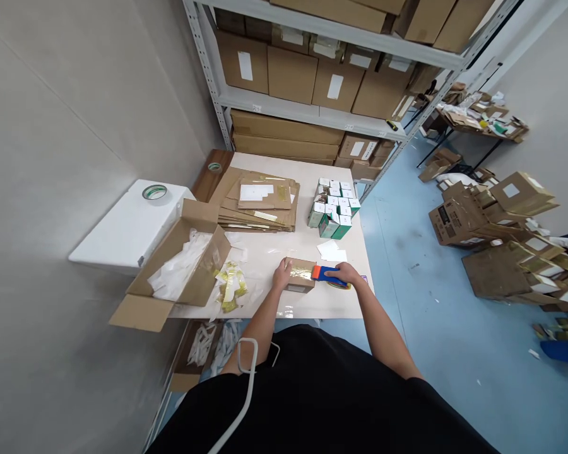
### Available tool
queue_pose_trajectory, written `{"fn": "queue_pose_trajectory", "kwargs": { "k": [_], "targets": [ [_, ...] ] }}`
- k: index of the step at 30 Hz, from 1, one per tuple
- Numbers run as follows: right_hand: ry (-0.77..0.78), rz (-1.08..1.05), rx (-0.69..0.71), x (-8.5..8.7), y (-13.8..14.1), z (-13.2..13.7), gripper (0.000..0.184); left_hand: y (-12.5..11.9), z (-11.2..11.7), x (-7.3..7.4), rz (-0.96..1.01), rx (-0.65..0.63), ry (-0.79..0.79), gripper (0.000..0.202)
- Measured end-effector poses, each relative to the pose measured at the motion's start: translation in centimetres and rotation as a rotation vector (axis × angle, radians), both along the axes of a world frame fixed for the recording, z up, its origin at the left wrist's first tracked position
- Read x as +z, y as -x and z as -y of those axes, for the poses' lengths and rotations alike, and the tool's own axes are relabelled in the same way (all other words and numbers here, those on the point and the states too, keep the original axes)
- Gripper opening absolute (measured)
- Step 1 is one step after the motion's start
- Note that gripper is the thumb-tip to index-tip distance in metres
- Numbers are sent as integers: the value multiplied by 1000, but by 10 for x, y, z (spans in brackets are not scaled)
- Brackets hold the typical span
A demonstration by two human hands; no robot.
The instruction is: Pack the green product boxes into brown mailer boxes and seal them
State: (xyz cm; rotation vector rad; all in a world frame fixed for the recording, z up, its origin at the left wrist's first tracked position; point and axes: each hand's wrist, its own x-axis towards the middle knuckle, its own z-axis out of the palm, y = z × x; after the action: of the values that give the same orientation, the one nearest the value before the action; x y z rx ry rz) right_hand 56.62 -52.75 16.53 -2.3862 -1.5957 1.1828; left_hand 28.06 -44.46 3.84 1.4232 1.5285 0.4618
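Note:
Near the table's front edge lies a small cardboard box point(299, 285) with shiny clear tape across its top. My left hand point(283, 273) grips its left end, fingers wrapped over the side. In my right hand point(347, 273) is a blue tape dispenser point(330, 275) with an orange front, touching the right end of the box. Part of a roll with a yellow edge shows under that hand. Just beyond are white paper slips point(332, 251). Crumpled yellowish tape scraps point(231, 285) lie left of my left hand.
Green-and-white small boxes point(334, 205) stand at the table's back right, flattened cardboard point(258, 205) at back left. An open carton point(203, 268) of white packing material sits on the left. Shelving point(307, 112) with cartons rises behind; box piles point(497, 239) are on the floor at right.

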Motion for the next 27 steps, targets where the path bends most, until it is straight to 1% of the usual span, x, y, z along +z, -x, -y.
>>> {"fn": "queue_pose_trajectory", "kwargs": {
  "k": [3, 7, 13, 16, 19, 21, 23, 25, 27],
  "targets": [
    [-1, -45, -40, -10, -16, 16, 56, 1, 1, 2, -39, -4, 9, 65],
    [-23, 27, -73, -18, -28, 33, 56, 3, 0, 2, -22, 3, -4, 65],
    [-44, 5, -62, -32, -18, 35, 56, 8, -5, -4, 32, 7, 17, 68],
    [-68, -28, -82, -39, -13, 38, 56, 11, -8, -8, 58, 16, 23, 68],
    [-83, -84, -131, -44, 0, 37, 55, 21, -13, -11, 99, 28, 18, 66],
    [-93, -133, -134, -46, 16, 31, 54, 34, -20, -13, 138, 35, 4, 63],
    [-118, -145, -105, -46, 35, 20, 54, 52, -28, -13, 152, 43, -7, 61],
    [-140, -114, -64, -45, 57, 7, 54, 73, -36, -12, 107, 67, 1, 63],
    [-143, -80, -22, -44, 79, -8, 54, 92, -44, -8, 5, 120, 29, 66]
  ]
}}
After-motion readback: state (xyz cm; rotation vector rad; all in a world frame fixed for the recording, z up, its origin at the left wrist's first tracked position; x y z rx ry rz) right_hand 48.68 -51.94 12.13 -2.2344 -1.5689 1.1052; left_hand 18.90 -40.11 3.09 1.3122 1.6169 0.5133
